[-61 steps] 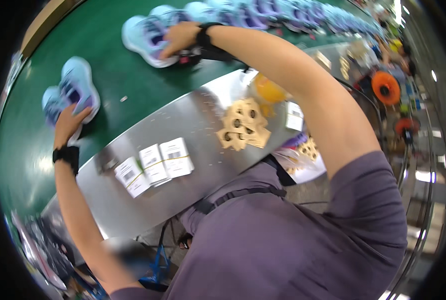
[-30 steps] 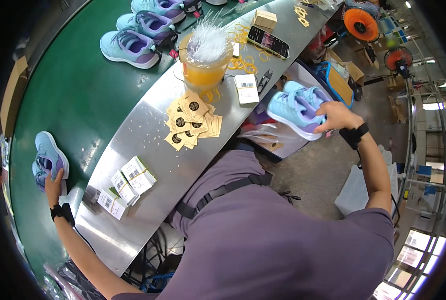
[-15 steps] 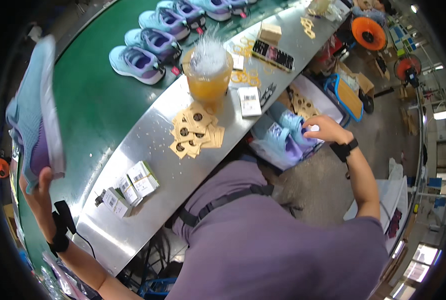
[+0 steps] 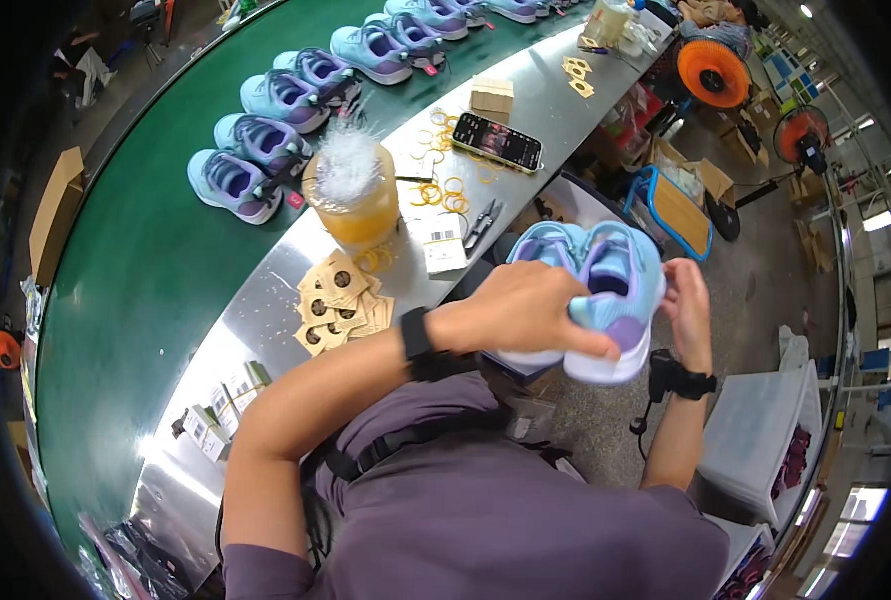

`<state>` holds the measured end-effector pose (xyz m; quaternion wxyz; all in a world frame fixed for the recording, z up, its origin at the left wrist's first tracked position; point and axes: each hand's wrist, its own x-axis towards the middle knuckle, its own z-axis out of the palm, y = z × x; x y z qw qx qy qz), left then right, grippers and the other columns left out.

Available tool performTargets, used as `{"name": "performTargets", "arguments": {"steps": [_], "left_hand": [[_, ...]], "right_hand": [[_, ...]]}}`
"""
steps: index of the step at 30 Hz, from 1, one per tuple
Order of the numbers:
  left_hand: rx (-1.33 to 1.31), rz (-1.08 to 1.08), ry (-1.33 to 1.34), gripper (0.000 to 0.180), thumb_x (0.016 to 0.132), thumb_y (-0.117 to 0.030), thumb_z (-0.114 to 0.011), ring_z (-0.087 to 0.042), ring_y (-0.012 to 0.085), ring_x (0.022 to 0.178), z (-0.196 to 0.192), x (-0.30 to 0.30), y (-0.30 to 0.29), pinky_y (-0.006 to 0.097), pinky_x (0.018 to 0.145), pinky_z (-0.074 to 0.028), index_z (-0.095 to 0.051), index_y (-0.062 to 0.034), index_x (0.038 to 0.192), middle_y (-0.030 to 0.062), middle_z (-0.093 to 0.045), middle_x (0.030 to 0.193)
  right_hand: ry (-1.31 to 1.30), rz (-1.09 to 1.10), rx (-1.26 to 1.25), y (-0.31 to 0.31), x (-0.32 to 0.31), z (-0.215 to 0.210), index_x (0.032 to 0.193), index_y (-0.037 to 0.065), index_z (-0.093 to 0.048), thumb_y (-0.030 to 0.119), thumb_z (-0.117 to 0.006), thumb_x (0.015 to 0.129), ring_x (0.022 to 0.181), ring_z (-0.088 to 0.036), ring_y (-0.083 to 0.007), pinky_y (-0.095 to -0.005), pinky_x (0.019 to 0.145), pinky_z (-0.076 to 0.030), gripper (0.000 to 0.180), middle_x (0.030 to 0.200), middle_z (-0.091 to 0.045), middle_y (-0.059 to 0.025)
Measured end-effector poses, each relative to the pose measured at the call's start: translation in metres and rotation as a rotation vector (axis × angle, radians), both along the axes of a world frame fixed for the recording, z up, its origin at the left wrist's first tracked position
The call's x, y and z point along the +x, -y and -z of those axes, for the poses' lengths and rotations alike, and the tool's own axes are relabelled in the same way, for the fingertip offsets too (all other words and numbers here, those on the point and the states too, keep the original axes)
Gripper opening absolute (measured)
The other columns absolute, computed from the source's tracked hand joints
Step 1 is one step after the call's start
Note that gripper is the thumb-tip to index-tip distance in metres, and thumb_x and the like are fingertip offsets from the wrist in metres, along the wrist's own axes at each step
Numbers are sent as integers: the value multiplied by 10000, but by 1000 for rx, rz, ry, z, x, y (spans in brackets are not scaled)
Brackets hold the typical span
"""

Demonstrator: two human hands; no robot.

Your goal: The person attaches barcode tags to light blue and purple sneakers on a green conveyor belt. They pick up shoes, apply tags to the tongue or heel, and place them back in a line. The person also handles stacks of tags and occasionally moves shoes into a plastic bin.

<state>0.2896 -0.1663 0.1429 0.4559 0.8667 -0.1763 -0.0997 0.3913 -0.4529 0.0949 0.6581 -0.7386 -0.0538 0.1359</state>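
Note:
A pair of light-blue and purple sneakers [image 4: 621,270] is held side by side in front of me, past the table edge, soles toward me. My left hand [image 4: 526,310] reaches across and grips them, thumb on the heel of the right-hand shoe. At that shoe's outer side, my right hand [image 4: 691,310] has its curled fingers against it; the fingertips are partly hidden. Behind the pair shows part of an open container [image 4: 591,205]. On the metal table nearby lie a stack of white label cards [image 4: 444,243] and small black thread snips [image 4: 483,222].
Sneakers line the green conveyor belt [image 4: 156,290]. The metal table [image 4: 266,320] bears a yellowish tub [image 4: 366,215] topped with clear fluff, tan paper cards [image 4: 341,300], rubber bands [image 4: 441,195], a phone [image 4: 498,142] and label stacks [image 4: 206,430]. A white bin [image 4: 756,440] stands right.
My left hand has swung from the far left, where it held up one sneaker, across to the right. Sneakers are now raised between both hands; my right hand has shifted slightly right and lower.

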Motion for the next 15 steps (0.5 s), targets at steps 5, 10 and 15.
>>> {"name": "performTargets", "arguments": {"steps": [5, 10, 15], "left_hand": [[78, -55, -24, 740, 698, -659, -591, -643, 342, 774, 63, 82, 63, 394, 689, -491, -655, 48, 910, 245, -635, 779], [16, 89, -164, 667, 771, -559, -564, -623, 386, 820, 87, 117, 100, 430, 711, -476, -628, 99, 859, 287, -619, 826], [-75, -53, -173, 620, 806, -393, -578, -566, 503, 856, 111, 122, 125, 487, 748, -465, -399, 109, 1122, 383, -553, 918]], "right_hand": [[116, -81, -27, -10, 1, 15, 1304, 55, -408, 489, -512, 889, 1064, -514, -228, -343, 879, -442, 610, 1258, -455, -106], [99, -292, -146, 1, 36, 35, 1345, 17, -375, 253, -651, 787, 1139, -472, -162, -275, 943, -371, 665, 1293, -453, -91], [-19, -271, -27, 16, 69, 72, 1316, 13, -426, 223, -481, 866, 1208, -429, -207, -315, 1018, -306, 500, 1315, -453, -122]]}}
